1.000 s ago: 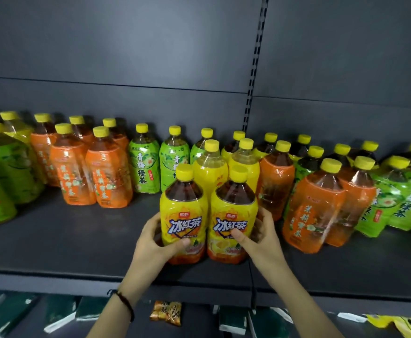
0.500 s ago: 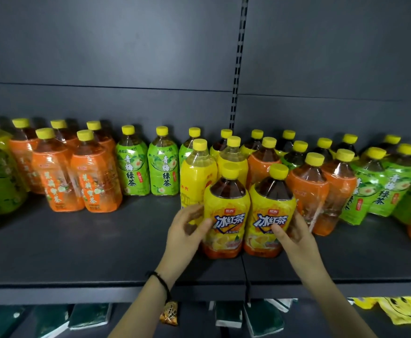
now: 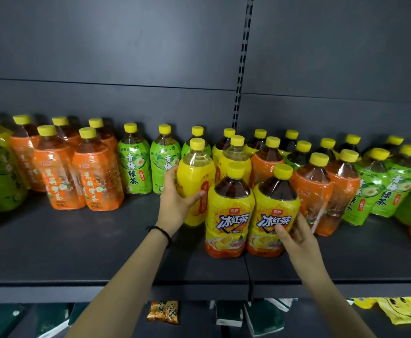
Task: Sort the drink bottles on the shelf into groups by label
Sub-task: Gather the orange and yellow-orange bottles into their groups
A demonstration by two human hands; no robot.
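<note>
Two yellow-labelled bottles of dark tea stood touching at six o'clock on the shelf (image 3: 77, 252): the left tea bottle (image 3: 230, 215) and the right tea bottle (image 3: 273, 211), which the right hand (image 3: 297, 236) clasped, thumb on its label. At their ten o'clock, the left hand (image 3: 172, 206) gripped a pale yellow bottle (image 3: 194, 181), fingers curled round it.

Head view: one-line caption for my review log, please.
Left hand grips a pale-tea bottle; right hand holds a front dark-tea bottle on the shelf.
</note>
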